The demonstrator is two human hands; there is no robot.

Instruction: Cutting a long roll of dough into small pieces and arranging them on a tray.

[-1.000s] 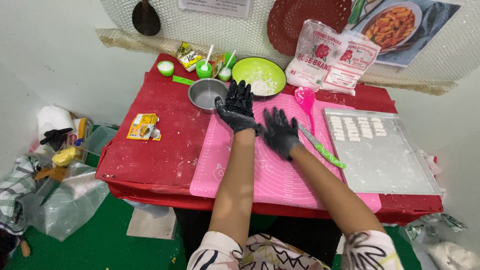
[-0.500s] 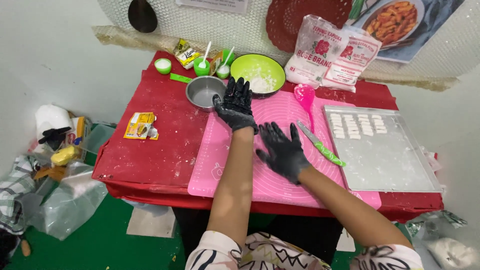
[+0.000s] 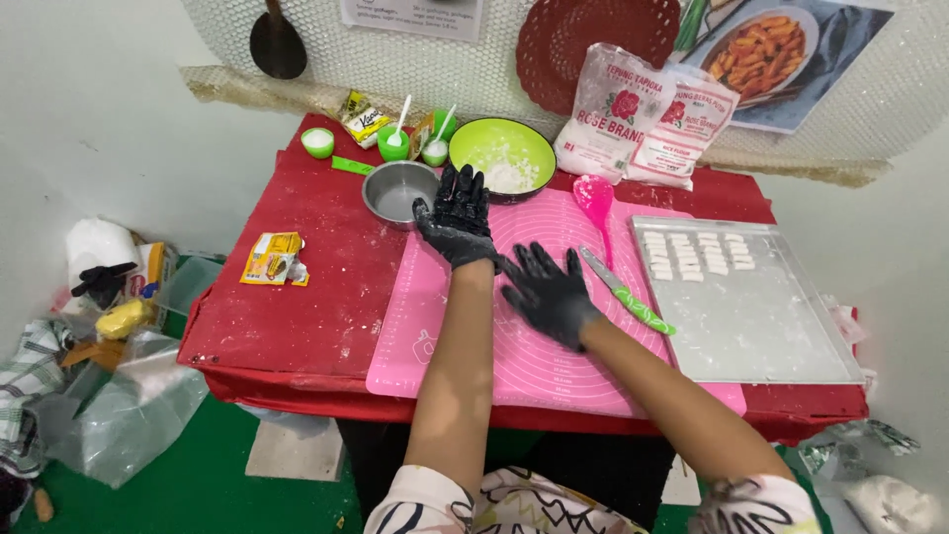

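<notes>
Both of my hands wear black gloves and hold nothing. My left hand point(image 3: 457, 216) lies flat with fingers spread at the far left part of a pink silicone mat point(image 3: 539, 346), just beside a small metal bowl point(image 3: 398, 191). My right hand point(image 3: 546, 289) hovers open over the middle of the mat, fingers apart. A green-handled knife point(image 3: 625, 291) lies on the mat just right of it. A green bowl point(image 3: 502, 156) with white flour stands behind my left hand.
A clear tray point(image 3: 761, 316) with rows of white dough pieces sits at the right. A pink spoon point(image 3: 596, 201), two flour bags point(image 3: 647, 114), small green cups point(image 3: 393, 144) and a yellow packet point(image 3: 273, 259) lie on the red table point(image 3: 297, 316). Bags and clutter fill the floor at left.
My right hand has drawn back toward me over the mat, from beside my left hand to the mat's middle. My left hand has stayed by the metal bowl.
</notes>
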